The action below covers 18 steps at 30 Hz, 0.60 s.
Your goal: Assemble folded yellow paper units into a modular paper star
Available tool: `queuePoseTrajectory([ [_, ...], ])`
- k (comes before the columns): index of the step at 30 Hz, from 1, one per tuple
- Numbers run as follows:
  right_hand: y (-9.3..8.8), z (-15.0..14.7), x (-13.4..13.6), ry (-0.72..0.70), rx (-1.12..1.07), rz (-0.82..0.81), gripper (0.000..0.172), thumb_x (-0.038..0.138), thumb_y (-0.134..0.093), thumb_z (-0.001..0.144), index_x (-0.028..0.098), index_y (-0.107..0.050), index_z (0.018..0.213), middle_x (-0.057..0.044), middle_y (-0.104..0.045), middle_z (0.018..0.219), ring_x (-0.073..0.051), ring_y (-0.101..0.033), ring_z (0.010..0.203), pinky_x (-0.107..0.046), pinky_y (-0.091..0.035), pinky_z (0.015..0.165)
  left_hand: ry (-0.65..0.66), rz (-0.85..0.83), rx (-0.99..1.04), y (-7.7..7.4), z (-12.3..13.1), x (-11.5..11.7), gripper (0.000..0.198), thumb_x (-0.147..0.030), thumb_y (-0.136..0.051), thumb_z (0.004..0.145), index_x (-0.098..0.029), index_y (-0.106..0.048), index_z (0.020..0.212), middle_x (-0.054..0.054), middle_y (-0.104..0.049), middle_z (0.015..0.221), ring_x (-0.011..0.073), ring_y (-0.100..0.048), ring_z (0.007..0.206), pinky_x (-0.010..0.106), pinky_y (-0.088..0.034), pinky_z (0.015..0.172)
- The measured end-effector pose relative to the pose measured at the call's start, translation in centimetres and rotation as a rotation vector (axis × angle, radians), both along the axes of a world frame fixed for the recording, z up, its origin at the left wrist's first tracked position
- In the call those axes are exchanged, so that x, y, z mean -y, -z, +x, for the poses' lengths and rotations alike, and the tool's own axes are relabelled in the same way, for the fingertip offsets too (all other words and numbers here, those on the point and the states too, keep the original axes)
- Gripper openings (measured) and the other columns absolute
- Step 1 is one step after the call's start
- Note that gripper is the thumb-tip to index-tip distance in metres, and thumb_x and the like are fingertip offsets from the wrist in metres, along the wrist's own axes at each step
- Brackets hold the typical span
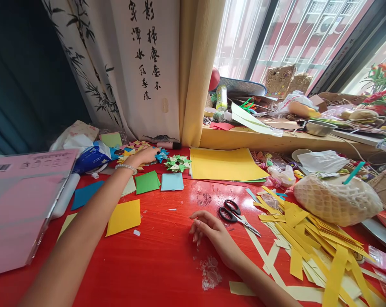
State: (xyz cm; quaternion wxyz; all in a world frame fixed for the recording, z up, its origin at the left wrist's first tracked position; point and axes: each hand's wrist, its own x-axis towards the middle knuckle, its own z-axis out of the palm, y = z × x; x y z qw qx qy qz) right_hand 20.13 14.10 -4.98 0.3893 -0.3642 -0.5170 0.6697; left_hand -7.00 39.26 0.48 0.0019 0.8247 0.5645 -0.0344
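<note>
My left hand, with a beaded bracelet at the wrist, reaches to the back of the red table among folded paper pieces. Its fingers point down beside a blue folded-paper piece; whether they grip it is hidden. Just right of that lies a green and white folded-paper ring. Stacks of green paper squares, light blue squares and yellow squares lie nearer. My right hand rests over the table, fingers loosely curled and apart, holding nothing. Black-handled scissors lie beyond it, blades pointing right.
Yellow paper sheets lie at the back. Many yellow strips cover the right side, near a netted, wrapped item with a teal straw. A pink plastic-covered pack stands at left. The cluttered windowsill runs behind.
</note>
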Motion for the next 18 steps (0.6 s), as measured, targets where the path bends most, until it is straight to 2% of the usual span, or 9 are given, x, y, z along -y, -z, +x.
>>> queuePoseTrajectory([
  [4, 0.0, 0.0, 0.0, -0.005, 0.001, 0.001, 0.023, 0.035, -0.047, 0.083, 0.014, -0.047, 0.093, -0.003, -0.054, 0.075, -0.009, -0.054, 0.060, -0.021, -0.044, 0.055, 0.041, 0.035, 0.010, -0.7, 1.1, 0.7, 0.054, -0.031, -0.045, 0.074, -0.015, -0.038, 0.125, 0.012, -0.046, 0.125, 0.0251, -0.043, 0.112, 0.029, -0.035, 0.090],
  [7, -0.1, 0.1, 0.0, -0.009, 0.004, -0.005, 0.024, 0.037, -0.047, 0.083, 0.015, -0.047, 0.094, -0.003, -0.054, 0.075, -0.010, -0.054, 0.061, -0.022, -0.044, 0.056, 0.140, 0.043, 0.028, -1.0, 3.2, 1.7, 0.051, -0.036, -0.040, 0.077, -0.017, -0.038, 0.125, 0.007, -0.039, 0.131, 0.0208, -0.038, 0.117, 0.027, -0.030, 0.096],
  [9, -0.2, 0.1, 0.0, -0.007, 0.006, -0.003, 0.024, 0.037, -0.047, 0.083, 0.015, -0.047, 0.094, -0.003, -0.054, 0.075, -0.010, -0.054, 0.061, -0.022, -0.044, 0.056, 0.210, 0.038, 0.030, -0.8, 4.8, 2.4, 0.054, -0.047, -0.041, 0.076, -0.021, -0.040, 0.124, 0.005, -0.042, 0.128, 0.0202, -0.038, 0.116, 0.026, -0.029, 0.096],
  [12, -0.2, 0.1, 0.0, -0.008, 0.009, -0.007, 0.026, 0.038, -0.048, 0.082, 0.015, -0.047, 0.094, -0.002, -0.054, 0.075, -0.010, -0.054, 0.061, -0.022, -0.045, 0.056, 0.270, 0.023, 0.007, -0.1, 6.8, 3.1, 0.067, -0.057, -0.049, 0.068, -0.023, -0.039, 0.125, 0.007, -0.049, 0.120, 0.0242, -0.043, 0.111, 0.029, -0.032, 0.092],
  [18, -0.3, 0.0, 0.0, -0.007, -0.008, -0.028, 0.026, 0.038, -0.049, 0.081, 0.015, -0.047, 0.094, -0.003, -0.055, 0.074, -0.009, -0.053, 0.059, -0.022, -0.044, 0.055, 0.274, 0.009, -0.046, 0.4, 7.2, 2.6, 0.057, -0.041, -0.048, 0.074, -0.021, -0.037, 0.126, 0.010, -0.059, 0.103, 0.0247, -0.051, 0.098, 0.032, -0.032, 0.089],
])
